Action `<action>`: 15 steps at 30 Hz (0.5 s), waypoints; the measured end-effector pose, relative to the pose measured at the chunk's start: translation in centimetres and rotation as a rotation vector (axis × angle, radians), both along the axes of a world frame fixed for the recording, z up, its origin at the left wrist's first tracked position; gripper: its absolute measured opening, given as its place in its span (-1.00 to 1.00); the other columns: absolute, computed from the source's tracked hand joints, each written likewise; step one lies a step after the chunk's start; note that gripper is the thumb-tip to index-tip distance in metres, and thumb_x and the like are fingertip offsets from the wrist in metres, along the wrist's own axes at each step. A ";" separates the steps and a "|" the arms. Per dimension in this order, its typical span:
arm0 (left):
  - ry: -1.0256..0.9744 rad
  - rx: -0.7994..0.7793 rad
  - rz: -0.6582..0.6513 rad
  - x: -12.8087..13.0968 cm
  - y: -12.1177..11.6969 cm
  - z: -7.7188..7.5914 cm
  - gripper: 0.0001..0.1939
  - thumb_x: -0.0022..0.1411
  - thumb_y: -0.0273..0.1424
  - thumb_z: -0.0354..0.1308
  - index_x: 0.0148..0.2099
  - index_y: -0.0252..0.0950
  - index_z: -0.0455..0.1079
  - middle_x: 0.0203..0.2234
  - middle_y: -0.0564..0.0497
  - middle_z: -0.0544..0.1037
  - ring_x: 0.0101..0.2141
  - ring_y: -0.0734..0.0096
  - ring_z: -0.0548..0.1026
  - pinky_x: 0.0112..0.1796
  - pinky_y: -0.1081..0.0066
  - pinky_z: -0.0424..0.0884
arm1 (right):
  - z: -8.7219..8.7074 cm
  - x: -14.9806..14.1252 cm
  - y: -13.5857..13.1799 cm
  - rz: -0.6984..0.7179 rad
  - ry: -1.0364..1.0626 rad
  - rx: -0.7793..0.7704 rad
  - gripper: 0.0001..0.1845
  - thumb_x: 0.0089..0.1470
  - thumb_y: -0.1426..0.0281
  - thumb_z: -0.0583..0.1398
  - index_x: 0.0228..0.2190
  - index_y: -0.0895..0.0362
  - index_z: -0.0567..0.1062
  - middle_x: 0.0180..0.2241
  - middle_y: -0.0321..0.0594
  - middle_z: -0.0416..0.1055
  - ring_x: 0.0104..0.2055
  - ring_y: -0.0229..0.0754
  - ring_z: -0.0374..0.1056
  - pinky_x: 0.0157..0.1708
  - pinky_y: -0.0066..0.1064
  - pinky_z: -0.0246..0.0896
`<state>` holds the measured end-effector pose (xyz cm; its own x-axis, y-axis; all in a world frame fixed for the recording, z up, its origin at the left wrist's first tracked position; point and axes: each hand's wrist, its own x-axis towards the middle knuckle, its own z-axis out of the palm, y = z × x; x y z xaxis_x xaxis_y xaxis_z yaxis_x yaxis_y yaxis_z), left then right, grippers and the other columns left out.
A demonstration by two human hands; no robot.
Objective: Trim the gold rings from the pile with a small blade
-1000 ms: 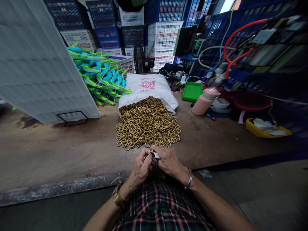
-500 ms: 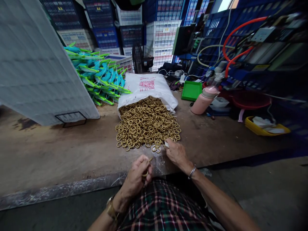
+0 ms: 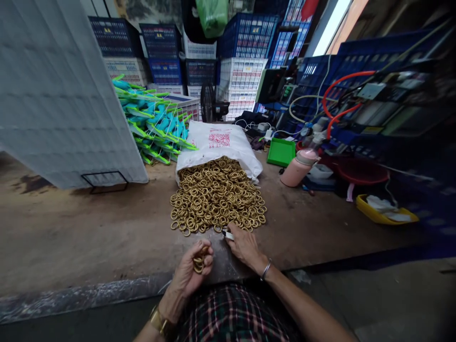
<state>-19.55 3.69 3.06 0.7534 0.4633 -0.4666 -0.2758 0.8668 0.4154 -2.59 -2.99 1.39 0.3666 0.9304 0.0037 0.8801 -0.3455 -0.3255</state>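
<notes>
A heap of brass-coloured rings [image 3: 217,197] spills from the mouth of a white sack [image 3: 228,142] onto the table. My left hand [image 3: 188,270] is closed around several loose rings [image 3: 199,261] near the table's front edge. At the near edge of the heap, my right hand [image 3: 245,247] pinches a small white piece with a dark end [image 3: 228,234], perhaps a blade. Its fingertips touch or almost touch the nearest rings; I cannot tell which.
Left of the sack stand a grey-white panel [image 3: 71,104] and a pile of green and turquoise plastic parts [image 3: 156,123]. On the right are a green tray [image 3: 281,152], a pink bottle [image 3: 299,168] and a yellow tray [image 3: 384,216]. Stacked crates [image 3: 242,73] rise behind.
My right hand has moved left along the heap's front edge. My left hand has shifted left and turned, so the rings inside show more. The view has tilted up a little.
</notes>
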 end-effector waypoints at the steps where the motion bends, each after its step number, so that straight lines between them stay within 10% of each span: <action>1: 0.004 -0.029 0.007 0.1 0.1 -0.1 -0.73 -0.08 -0.36 0.28 -0.35 -0.36 0.29 -0.53 0.05 0.40 -0.63 0.67 0.28 -0.69 0.67 0.05 | -0.1 0.1 0.1 -0.013 0.005 -0.004 -0.82 0.02 0.43 0.10 -0.25 0.11 0.31 -0.31 -0.18 0.46 -0.34 -0.17 0.37 -0.44 -0.45 -0.06; 15: 0.313 0.472 -0.066 3.1 -0.3 -0.3 -0.59 -0.02 -0.06 0.17 -0.31 -0.30 0.23 -0.64 0.19 0.29 -0.71 0.67 0.21 -0.73 0.65 0.04 | 1.7 -0.5 0.0 0.029 0.547 0.346 -0.88 0.07 0.31 0.03 -0.42 0.10 0.27 -0.47 -0.32 0.28 -0.44 -0.28 0.20 -0.41 -0.47 0.09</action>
